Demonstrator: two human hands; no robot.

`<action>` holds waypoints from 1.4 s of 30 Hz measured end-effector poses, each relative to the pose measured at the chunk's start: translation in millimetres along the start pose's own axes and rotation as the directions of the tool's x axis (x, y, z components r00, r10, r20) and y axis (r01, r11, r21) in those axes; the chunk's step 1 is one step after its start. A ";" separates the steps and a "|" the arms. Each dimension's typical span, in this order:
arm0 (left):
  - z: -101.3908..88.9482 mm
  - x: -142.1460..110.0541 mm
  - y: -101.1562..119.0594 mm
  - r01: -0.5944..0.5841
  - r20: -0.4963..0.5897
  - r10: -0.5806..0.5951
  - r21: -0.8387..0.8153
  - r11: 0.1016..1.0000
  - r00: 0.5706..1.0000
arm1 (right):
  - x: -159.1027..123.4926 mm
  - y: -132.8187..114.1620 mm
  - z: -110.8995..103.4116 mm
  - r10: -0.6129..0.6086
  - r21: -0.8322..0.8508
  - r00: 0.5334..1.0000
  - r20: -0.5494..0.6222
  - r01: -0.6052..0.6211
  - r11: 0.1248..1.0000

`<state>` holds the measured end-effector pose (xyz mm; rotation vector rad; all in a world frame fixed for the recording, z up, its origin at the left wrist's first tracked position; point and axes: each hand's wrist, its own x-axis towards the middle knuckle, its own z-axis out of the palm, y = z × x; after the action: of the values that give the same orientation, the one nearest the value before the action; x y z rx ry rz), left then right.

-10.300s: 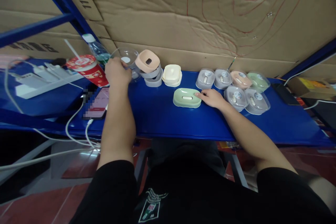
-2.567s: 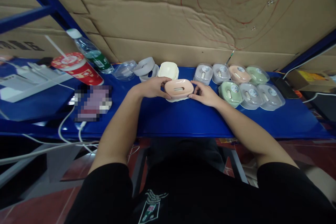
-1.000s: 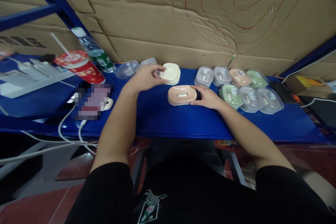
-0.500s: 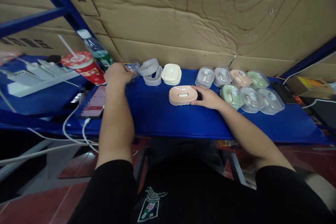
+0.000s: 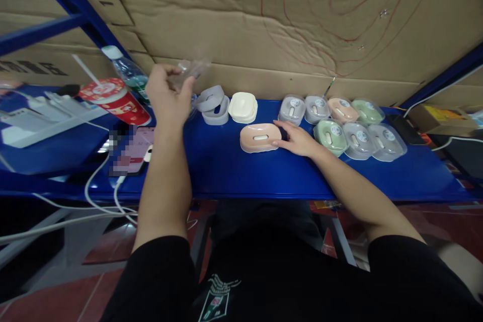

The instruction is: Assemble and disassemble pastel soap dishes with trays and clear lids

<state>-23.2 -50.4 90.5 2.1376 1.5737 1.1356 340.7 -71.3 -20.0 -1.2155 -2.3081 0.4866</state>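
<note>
My left hand (image 5: 169, 93) is raised at the back left, its fingers closed on a clear plastic lid (image 5: 195, 70) that is blurred by motion. In front of me stands a pink soap dish (image 5: 260, 132) with a slot in its middle and a pale base under it. My right hand (image 5: 296, 139) grips its right end between thumb and fingers. Loose grey slotted trays (image 5: 217, 116) lie stacked askew behind it, beside a pile of cream bases (image 5: 243, 107). Part of another clear lid shows beside my left hand.
Several lidded soap dishes, one of them green (image 5: 331, 137), stand in two rows on the right. On the left are a red paper cup (image 5: 123, 102) with a straw, a water bottle (image 5: 130, 73), a phone (image 5: 134, 148), a power strip (image 5: 56, 123) and cables. Cardboard (image 5: 226, 20) walls the back.
My left hand has left the pink soap dish, reached to the clear lids at the back left and lifted one. My right hand stays at the pink dish's right end.
</note>
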 end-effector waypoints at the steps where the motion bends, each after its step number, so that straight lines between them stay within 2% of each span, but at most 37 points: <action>1: 4.5 -0.6 7.1 -0.013 0.013 0.014 -0.017 1.000 1.000 | 0.0 -1.5 -1.3 0.006 0.011 0.999 -0.034 -0.006 1.000; 6: 39.7 -7.2 19.9 -0.049 0.044 0.054 -0.116 0.992 0.998 | 0.4 -6.7 -7.7 0.082 0.082 0.980 -0.181 -0.068 0.994; 10: 73.3 -17.0 19.4 -0.028 0.058 0.037 -0.163 0.986 0.998 | -1.4 -9.4 -8.7 0.099 0.117 0.974 -0.203 -0.076 0.990; 13: 86.2 -23.9 22.6 -0.025 0.121 0.037 -0.104 0.994 0.992 | -2.6 -7.8 -6.3 0.089 0.127 0.971 -0.220 -0.062 0.990; 18: 87.3 -27.8 28.5 -0.023 0.158 -0.012 0.214 0.977 0.987 | 0.1 3.3 0.0 0.015 0.172 0.979 -0.204 0.021 0.985; 23: 89.4 -25.5 30.6 -0.044 0.305 -0.083 0.388 0.920 0.949 | 3.5 9.3 2.1 0.038 0.178 0.992 -0.123 -0.016 0.984; 31: 89.5 -27.2 34.3 -0.102 0.485 -0.182 0.503 0.858 0.855 | 4.7 10.4 4.6 0.067 0.124 0.998 0.003 -0.067 0.990; 42: 96.9 -28.0 22.3 -0.123 0.448 -0.127 0.488 0.864 0.885 | 5.1 11.6 -0.9 0.071 0.174 0.996 0.060 -0.081 0.981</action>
<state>58.0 -61.2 27.6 2.4640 1.7518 0.1443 346.4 -60.7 -23.9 -1.2206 -2.2143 0.7424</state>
